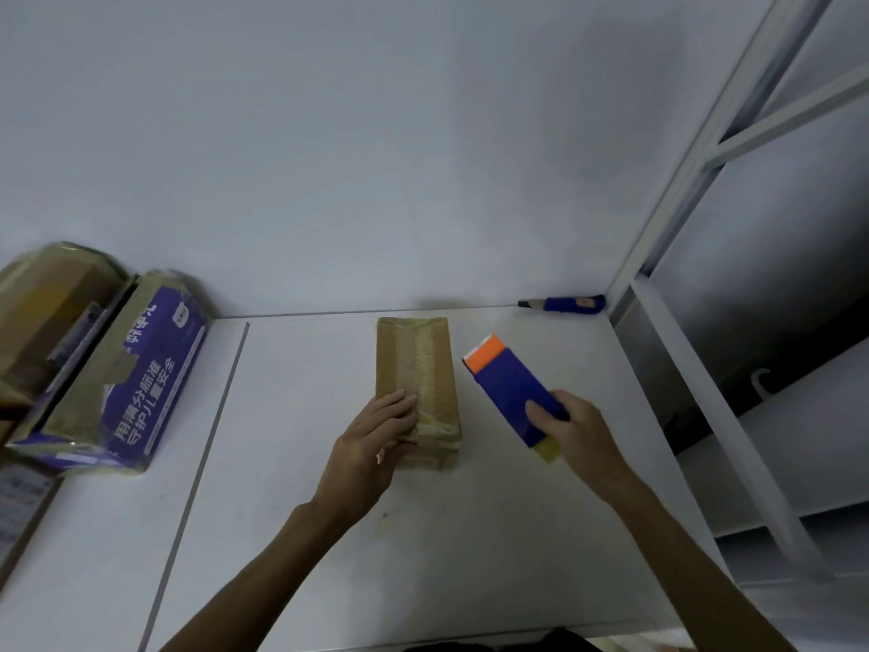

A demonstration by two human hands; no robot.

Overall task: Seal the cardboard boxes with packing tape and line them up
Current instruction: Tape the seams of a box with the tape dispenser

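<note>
With the small box (416,369) mid-worktop, the left hand (376,435) presses flat-fingered on its near end, grip open, and the right hand (573,430) has its grip closed round the blue tape dispenser (512,392) just to the right, so the taped seam should be rubbed down firmly now.

We are resting our left hand (371,444) flat on the near end of a small brown cardboard box (416,364) with tape running down its top. Just beside it, our right hand (578,430) is gripping a blue, orange-tipped tape dispenser (510,392).
</note>
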